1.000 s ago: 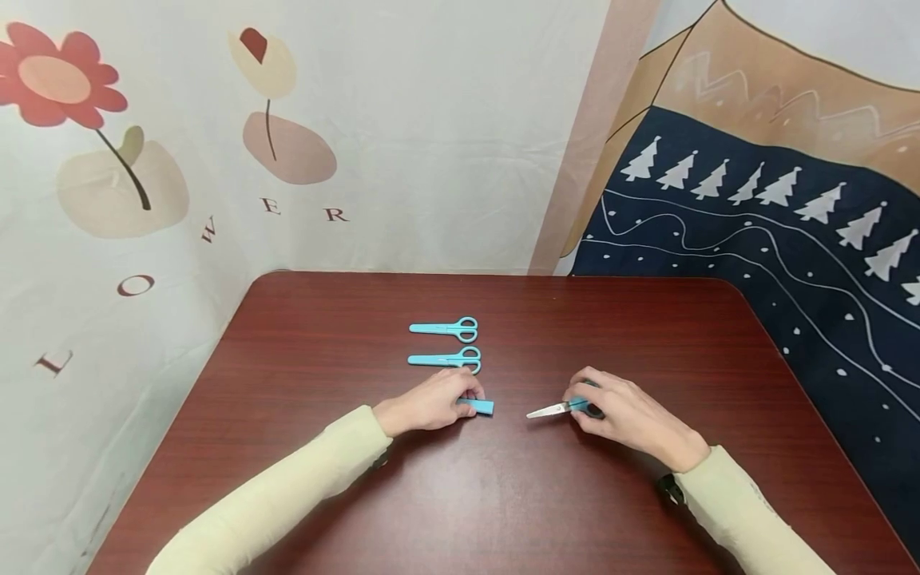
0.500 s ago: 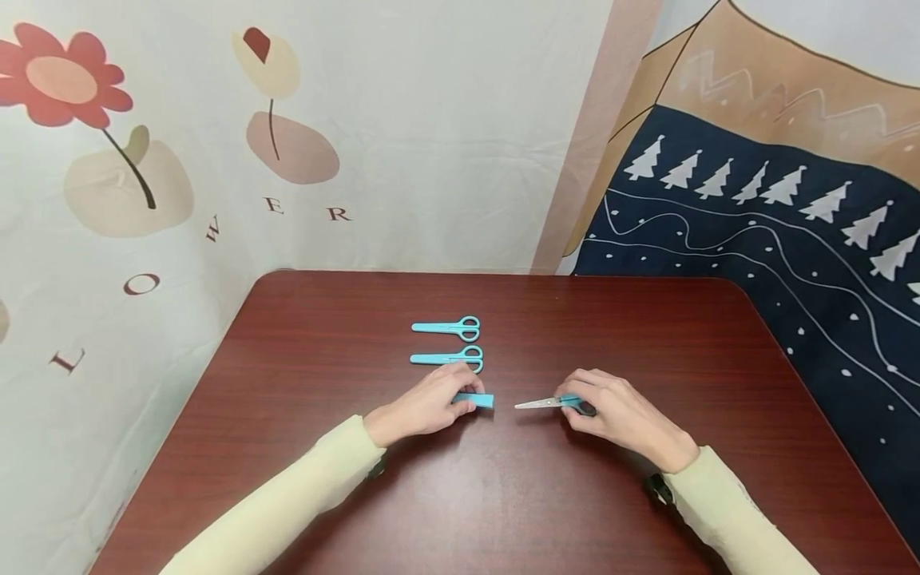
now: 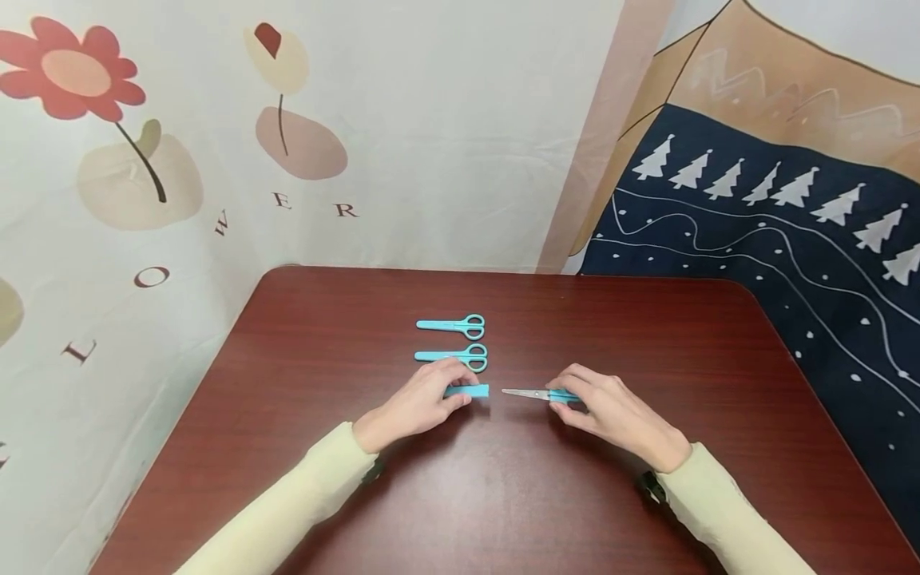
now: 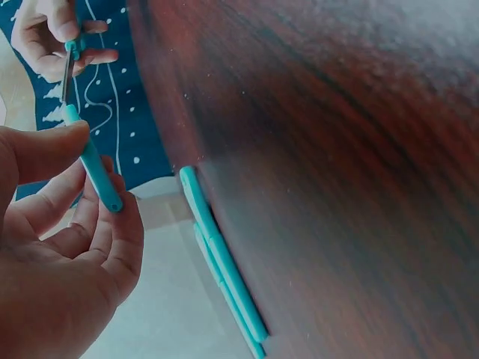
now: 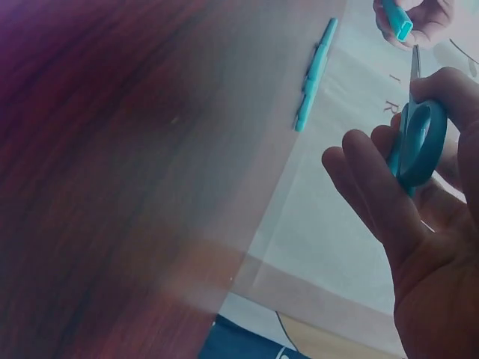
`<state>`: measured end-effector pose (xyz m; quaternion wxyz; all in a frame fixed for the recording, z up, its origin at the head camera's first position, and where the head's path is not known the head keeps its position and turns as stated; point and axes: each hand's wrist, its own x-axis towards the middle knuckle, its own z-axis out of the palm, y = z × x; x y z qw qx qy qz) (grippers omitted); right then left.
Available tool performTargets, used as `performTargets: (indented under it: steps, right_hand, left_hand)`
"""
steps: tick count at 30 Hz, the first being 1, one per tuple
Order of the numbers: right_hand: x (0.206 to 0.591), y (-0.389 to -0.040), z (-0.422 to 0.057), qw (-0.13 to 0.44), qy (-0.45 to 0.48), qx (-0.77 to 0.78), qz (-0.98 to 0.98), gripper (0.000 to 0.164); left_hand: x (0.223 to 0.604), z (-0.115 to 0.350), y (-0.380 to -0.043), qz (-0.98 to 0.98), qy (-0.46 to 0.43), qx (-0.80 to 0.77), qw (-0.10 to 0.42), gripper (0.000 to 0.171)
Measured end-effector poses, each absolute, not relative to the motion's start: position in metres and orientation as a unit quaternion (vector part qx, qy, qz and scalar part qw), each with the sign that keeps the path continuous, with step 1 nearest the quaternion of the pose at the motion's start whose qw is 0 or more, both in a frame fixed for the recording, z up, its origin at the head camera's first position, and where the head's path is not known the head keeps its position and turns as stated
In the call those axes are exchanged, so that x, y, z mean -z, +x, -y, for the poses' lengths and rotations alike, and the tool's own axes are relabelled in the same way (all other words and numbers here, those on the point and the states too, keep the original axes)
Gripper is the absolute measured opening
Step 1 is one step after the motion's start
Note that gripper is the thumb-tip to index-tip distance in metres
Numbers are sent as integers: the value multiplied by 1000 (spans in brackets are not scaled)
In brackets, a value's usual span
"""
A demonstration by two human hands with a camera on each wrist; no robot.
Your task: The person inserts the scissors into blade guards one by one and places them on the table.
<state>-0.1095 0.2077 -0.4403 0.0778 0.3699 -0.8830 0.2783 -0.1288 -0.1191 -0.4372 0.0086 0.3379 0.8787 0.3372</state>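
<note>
My left hand [image 3: 420, 402] pinches a light blue scissors cover [image 3: 476, 390] between thumb and fingers; in the left wrist view the cover [image 4: 99, 173] points up toward the other hand. Across a small gap, my right hand [image 3: 611, 409] grips a pair of scissors [image 3: 530, 394] by its blue handles, the bare metal blades closed and aimed left at the cover's mouth. In the right wrist view the scissors' handle loop [image 5: 423, 143] sits between thumb and fingers, and the blade tip is right by the cover's open end [image 5: 404, 30].
Two more light blue scissors lie parallel on the brown table [image 3: 323, 351], covers on: a far pair [image 3: 444, 325] and a nearer pair [image 3: 438, 355] just beyond my left hand. A printed cloth [image 3: 446, 144] hangs behind the table's back edge.
The right hand has moved left with the scissors, whose blades are now level and nearer the cover. The left hand has shifted slightly away from me with the cover.
</note>
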Motion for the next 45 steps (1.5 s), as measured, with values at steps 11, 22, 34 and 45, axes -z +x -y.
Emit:
performTargets:
  steps: [11, 22, 34, 45]
  right_hand:
    - [441, -114, -194, 125, 392, -276, 869, 19]
    - [438, -114, -183, 126, 398, -278, 865, 19]
    - [438, -113, -177, 120, 398, -280, 866, 18]
    - [437, -112, -173, 109, 393, -280, 869, 19]
  left_hand:
    - [436, 128, -119, -887, 326, -326, -32, 13]
    - [437, 129, -113, -887, 321, -326, -66, 17]
    - [436, 128, -109, -888, 314, -330, -65, 16]
    - [437, 126, -108, -886, 314, -335, -66, 17]
